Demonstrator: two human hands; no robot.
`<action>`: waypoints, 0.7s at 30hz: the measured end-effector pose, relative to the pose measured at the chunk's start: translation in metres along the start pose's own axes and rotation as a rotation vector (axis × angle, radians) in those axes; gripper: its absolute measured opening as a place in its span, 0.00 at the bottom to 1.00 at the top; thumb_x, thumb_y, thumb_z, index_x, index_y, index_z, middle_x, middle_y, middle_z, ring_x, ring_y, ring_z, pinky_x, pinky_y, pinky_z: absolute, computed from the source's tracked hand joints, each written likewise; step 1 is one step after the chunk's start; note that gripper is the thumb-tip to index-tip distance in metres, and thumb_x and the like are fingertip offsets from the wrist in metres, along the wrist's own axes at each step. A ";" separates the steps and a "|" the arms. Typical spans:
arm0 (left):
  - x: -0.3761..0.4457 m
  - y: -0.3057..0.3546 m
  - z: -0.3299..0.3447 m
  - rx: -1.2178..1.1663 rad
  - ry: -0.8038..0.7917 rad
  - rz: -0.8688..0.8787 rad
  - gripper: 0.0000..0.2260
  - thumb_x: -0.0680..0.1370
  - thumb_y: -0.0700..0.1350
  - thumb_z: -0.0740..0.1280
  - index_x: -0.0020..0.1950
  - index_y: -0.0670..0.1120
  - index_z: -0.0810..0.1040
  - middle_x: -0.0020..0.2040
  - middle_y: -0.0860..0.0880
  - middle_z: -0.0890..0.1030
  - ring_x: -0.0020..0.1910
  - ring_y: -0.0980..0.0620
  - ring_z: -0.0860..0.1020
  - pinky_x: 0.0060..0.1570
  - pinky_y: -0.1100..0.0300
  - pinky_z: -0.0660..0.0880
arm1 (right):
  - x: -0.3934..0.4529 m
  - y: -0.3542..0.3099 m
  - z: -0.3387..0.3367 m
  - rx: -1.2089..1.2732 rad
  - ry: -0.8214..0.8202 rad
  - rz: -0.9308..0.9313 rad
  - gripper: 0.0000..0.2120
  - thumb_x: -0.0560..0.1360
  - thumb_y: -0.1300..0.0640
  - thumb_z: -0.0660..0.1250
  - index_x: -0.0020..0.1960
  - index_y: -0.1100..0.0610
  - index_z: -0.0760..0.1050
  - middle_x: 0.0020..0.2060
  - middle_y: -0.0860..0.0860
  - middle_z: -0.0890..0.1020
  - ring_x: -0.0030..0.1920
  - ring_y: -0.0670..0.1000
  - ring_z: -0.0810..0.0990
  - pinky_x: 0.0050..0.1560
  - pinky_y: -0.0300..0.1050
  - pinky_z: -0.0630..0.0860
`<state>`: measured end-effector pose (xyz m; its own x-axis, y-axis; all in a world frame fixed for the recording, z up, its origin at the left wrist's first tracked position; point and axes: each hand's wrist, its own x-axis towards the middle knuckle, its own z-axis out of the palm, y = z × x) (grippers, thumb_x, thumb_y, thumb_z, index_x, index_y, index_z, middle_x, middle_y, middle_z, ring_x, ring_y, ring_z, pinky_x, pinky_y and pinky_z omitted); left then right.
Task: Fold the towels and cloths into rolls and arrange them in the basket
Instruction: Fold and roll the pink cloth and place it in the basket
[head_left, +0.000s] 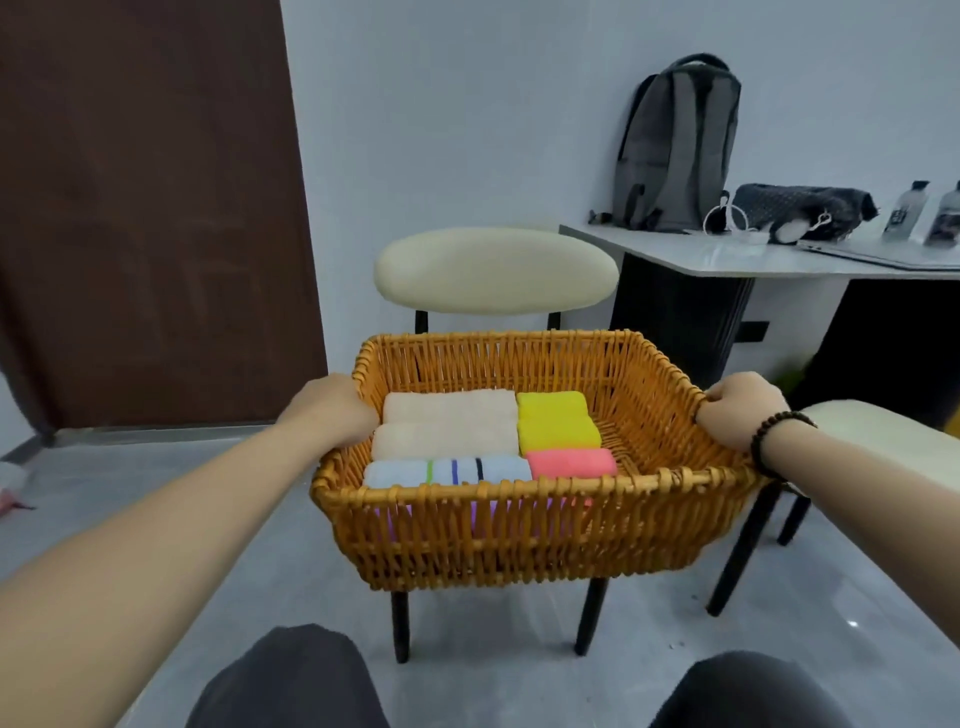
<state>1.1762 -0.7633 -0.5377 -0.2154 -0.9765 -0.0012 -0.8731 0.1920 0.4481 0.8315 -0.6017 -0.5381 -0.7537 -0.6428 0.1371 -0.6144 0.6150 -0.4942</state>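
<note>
Chair-top basket (524, 540), grips either side.

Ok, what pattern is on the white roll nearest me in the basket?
White towel roll with three thin stripes: green, blue, dark navy. Head view.

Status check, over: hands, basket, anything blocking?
Left hand and right hand each grip the basket rim. Rolled towels and cloths packed inside. Nothing blocking.

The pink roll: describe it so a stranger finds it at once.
Start at the wicker basket that both hands hold by its side rims, in front of the cream-backed chair. Look to its near row, right of the white striped towel. The pink roll lies there, just in front of the two yellow rolls, the only pink one on top.
</note>
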 end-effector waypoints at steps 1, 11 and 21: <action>0.011 0.002 0.001 0.009 0.007 -0.013 0.09 0.78 0.41 0.59 0.38 0.44 0.70 0.37 0.46 0.75 0.33 0.50 0.75 0.30 0.61 0.69 | 0.010 -0.005 0.006 0.014 -0.003 0.001 0.12 0.74 0.63 0.61 0.49 0.65 0.82 0.44 0.60 0.83 0.33 0.53 0.75 0.35 0.42 0.76; 0.133 0.019 0.016 0.135 0.111 -0.072 0.04 0.76 0.39 0.60 0.49 0.43 0.73 0.40 0.47 0.74 0.36 0.49 0.74 0.33 0.57 0.70 | 0.112 -0.049 0.062 0.159 -0.026 0.041 0.11 0.74 0.63 0.60 0.47 0.65 0.81 0.40 0.59 0.82 0.33 0.54 0.75 0.31 0.40 0.71; 0.183 0.016 0.052 0.156 0.052 -0.114 0.03 0.77 0.38 0.60 0.45 0.44 0.72 0.41 0.46 0.75 0.37 0.49 0.75 0.34 0.57 0.71 | 0.152 -0.053 0.100 0.133 -0.061 0.095 0.09 0.74 0.64 0.61 0.44 0.64 0.79 0.35 0.57 0.76 0.32 0.54 0.72 0.31 0.41 0.69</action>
<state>1.0994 -0.9342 -0.5775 -0.0918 -0.9958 0.0034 -0.9487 0.0885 0.3036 0.7726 -0.7776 -0.5773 -0.7885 -0.6141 0.0339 -0.5021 0.6107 -0.6123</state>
